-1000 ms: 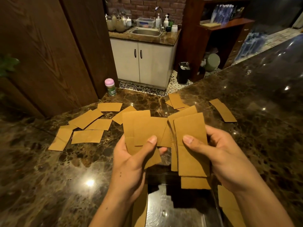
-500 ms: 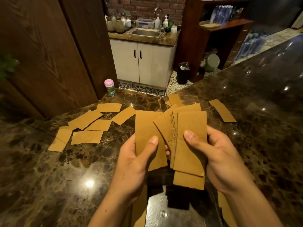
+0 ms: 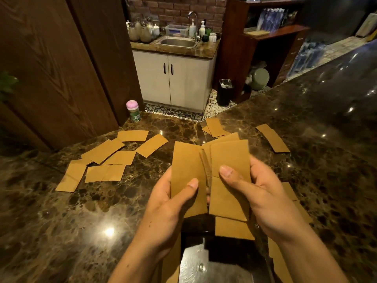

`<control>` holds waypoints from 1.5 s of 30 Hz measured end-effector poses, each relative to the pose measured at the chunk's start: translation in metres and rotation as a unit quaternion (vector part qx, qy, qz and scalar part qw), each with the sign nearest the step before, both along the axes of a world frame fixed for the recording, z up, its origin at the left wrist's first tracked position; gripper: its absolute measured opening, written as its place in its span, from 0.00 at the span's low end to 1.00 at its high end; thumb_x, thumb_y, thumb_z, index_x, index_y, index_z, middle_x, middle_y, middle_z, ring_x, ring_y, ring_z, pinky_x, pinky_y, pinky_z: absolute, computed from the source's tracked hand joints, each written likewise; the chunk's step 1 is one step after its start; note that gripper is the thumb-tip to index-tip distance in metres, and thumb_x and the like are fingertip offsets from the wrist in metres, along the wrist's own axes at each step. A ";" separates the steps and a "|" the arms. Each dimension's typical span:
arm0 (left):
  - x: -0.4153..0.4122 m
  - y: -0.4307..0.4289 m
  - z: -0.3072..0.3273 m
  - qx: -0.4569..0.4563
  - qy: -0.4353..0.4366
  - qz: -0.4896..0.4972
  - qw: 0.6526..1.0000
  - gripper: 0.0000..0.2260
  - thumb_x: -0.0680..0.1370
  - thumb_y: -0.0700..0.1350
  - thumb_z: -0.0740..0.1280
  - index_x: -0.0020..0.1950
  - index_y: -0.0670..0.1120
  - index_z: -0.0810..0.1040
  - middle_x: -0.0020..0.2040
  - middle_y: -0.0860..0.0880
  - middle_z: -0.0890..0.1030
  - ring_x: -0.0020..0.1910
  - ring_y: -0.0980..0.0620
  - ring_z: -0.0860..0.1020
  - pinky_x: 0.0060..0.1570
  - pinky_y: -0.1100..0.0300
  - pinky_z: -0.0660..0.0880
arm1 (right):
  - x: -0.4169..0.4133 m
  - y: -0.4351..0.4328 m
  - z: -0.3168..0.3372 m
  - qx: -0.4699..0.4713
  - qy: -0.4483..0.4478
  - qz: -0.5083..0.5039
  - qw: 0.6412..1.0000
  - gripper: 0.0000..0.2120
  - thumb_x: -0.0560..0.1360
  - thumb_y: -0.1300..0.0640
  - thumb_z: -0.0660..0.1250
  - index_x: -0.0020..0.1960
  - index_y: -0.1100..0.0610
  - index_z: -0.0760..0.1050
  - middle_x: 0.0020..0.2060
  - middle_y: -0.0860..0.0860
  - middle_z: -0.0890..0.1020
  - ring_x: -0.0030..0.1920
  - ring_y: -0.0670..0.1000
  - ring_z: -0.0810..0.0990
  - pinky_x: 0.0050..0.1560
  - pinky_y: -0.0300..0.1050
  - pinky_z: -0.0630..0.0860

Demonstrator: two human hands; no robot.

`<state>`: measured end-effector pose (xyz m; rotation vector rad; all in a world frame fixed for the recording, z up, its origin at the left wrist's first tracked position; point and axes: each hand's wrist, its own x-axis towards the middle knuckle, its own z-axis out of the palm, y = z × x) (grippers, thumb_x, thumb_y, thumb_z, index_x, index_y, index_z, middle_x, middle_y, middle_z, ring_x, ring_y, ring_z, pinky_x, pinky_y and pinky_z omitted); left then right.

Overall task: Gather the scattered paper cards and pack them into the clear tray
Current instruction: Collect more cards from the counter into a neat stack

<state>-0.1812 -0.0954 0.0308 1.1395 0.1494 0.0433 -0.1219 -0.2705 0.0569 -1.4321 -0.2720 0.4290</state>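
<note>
Above the near edge of a dark marble counter, my left hand (image 3: pixel 163 203) grips a brown paper card (image 3: pixel 186 166) upright, thumb across its face. Beside it, my right hand (image 3: pixel 263 195) holds a stack of brown cards (image 3: pixel 229 160) with the thumb pressed on the front card. The two bundles stand side by side, edges nearly touching. Directly under my hands lies the clear tray (image 3: pixel 195 266), partly hidden by my wrists. Several loose cards (image 3: pixel 114 158) lie scattered on the counter to the left, two more (image 3: pixel 214 127) behind my hands, and another one (image 3: pixel 272 137) to the right.
A small jar with a pink lid (image 3: pixel 133 111) stands at the counter's far left corner by a wooden wall panel. More cards (image 3: pixel 295 203) lie under my right forearm. Beyond the counter are a sink cabinet (image 3: pixel 173 78) and a black bin (image 3: pixel 224 91).
My left hand turned its card from lying sideways to upright and brought it against the right hand's stack. The fanned cards in the right hand have been squared up more closely.
</note>
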 end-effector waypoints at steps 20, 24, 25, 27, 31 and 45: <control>0.006 0.010 0.001 0.035 -0.001 0.154 0.987 0.05 0.70 0.42 0.77 0.43 0.48 0.84 0.38 0.47 0.84 0.32 0.51 0.80 0.30 0.60 0.77 | 0.003 -0.011 -0.001 -0.064 0.026 0.044 0.997 0.15 0.78 0.47 0.70 0.64 0.47 0.77 0.51 0.48 0.87 0.50 0.50 0.87 0.46 0.44 0.84; 0.012 0.000 -0.001 -0.052 -0.012 0.162 0.985 0.08 0.76 0.46 0.67 0.52 0.47 0.82 0.45 0.46 0.86 0.43 0.49 0.84 0.41 0.55 0.81 | -0.018 0.005 -0.015 -0.090 0.057 0.098 0.989 0.23 0.73 0.43 0.70 0.67 0.45 0.74 0.54 0.45 0.86 0.56 0.47 0.86 0.54 0.46 0.83; 0.013 -0.001 -0.001 -0.061 -0.011 0.162 0.985 0.11 0.77 0.46 0.65 0.57 0.46 0.81 0.47 0.46 0.86 0.45 0.49 0.85 0.41 0.56 0.82 | -0.022 0.009 -0.016 -0.076 0.055 0.093 0.991 0.22 0.75 0.43 0.70 0.68 0.45 0.74 0.55 0.44 0.86 0.56 0.46 0.86 0.54 0.45 0.83; 0.014 -0.004 0.001 -0.059 -0.011 0.155 0.986 0.13 0.79 0.46 0.63 0.62 0.45 0.79 0.52 0.45 0.86 0.49 0.48 0.84 0.43 0.57 0.82 | -0.025 0.014 -0.014 -0.033 0.073 0.060 0.995 0.19 0.77 0.46 0.70 0.66 0.46 0.75 0.53 0.44 0.87 0.54 0.46 0.87 0.51 0.42 0.84; 0.016 -0.006 0.004 -0.018 -0.022 0.148 0.989 0.16 0.81 0.44 0.60 0.68 0.43 0.75 0.57 0.44 0.85 0.54 0.44 0.83 0.48 0.55 0.82 | -0.026 0.017 -0.008 0.048 0.126 0.045 0.990 0.19 0.73 0.55 0.68 0.64 0.53 0.77 0.50 0.51 0.89 0.50 0.50 0.89 0.45 0.42 0.84; -0.002 -0.025 0.013 0.035 -0.017 0.054 0.998 0.22 0.74 0.62 0.67 0.66 0.59 0.77 0.54 0.49 0.86 0.53 0.51 0.85 0.48 0.58 0.81 | -0.037 0.044 -0.023 0.121 0.083 -0.037 0.989 0.18 0.69 0.56 0.69 0.57 0.46 0.85 0.62 0.56 0.83 0.62 0.54 0.83 0.62 0.57 0.81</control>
